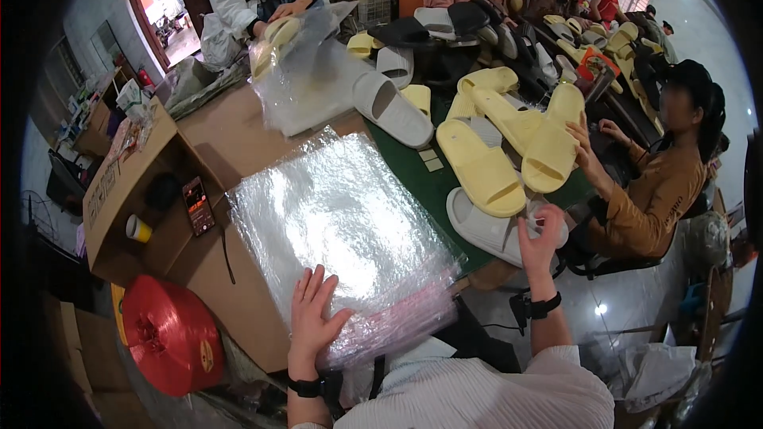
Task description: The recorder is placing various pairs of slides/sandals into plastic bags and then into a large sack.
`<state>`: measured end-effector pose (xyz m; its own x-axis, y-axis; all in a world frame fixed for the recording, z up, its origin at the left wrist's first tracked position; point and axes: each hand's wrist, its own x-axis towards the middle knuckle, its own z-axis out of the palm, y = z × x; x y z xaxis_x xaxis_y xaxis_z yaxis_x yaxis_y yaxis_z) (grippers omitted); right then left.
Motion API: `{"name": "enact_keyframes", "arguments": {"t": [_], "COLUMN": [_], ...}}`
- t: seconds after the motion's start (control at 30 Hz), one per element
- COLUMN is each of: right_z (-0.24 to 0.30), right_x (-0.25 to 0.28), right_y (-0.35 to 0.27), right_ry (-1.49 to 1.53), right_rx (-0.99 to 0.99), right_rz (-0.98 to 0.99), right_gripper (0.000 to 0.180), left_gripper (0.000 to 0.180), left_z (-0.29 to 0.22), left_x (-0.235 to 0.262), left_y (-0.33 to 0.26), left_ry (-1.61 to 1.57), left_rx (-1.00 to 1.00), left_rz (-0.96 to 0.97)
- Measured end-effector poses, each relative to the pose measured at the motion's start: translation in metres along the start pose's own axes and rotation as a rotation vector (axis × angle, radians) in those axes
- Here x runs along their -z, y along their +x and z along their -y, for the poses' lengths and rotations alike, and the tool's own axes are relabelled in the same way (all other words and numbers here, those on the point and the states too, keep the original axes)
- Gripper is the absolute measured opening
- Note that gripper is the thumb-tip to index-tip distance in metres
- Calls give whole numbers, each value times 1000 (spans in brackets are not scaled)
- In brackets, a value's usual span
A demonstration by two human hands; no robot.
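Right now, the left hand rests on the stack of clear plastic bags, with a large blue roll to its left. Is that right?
Not quite: the large roll is red, not blue, as the head view shows. The left hand does rest on the stack of clear plastic bags, with the roll to its left.

I get a fairly bright view, though daylight burns out the open doorway with reddish-brown wooden doors (164,16) at upper left. Hard white glare blots the stack of clear, shiny plastic bags (342,214), and a light glints off the grey polished floor (590,332). Shadow fills the open brown cardboard box (119,171). My fisheye bends edges toward black corners; the far person in red (609,3) looks soft.
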<state>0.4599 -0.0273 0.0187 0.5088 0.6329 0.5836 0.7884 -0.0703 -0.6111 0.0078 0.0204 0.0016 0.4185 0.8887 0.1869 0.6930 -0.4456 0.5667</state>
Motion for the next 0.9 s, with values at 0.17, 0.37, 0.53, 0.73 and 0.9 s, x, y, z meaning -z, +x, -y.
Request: {"name": "enact_keyframes", "arguments": {"t": [0.17, 0.37, 0.53, 0.73, 0.9], "right_z": [-14, -10, -28, 83, 139], "right_x": [-15, -21, -25, 9, -33], "right_y": [6, 47, 68, 66, 38], "right_ry": [-169, -65, 530, 911, 733], "right_rx": [-27, -195, -183, -550, -207], "right_rz": [144, 341, 383, 591, 672], "right_gripper": [50, 68, 54, 40, 33], "left_gripper": [67, 65, 65, 64, 65], "left_z": [0, -5, -4, -2, 1], "left_x": [0, 3, 3, 5, 6], "left_y": [2, 0, -3, -7, -4], "left_ry": [-3, -27, -32, 1, -14], "left_rx": [-4, 22, 27, -1, 4], "left_rz": [6, 0, -21, -18, -2]}}
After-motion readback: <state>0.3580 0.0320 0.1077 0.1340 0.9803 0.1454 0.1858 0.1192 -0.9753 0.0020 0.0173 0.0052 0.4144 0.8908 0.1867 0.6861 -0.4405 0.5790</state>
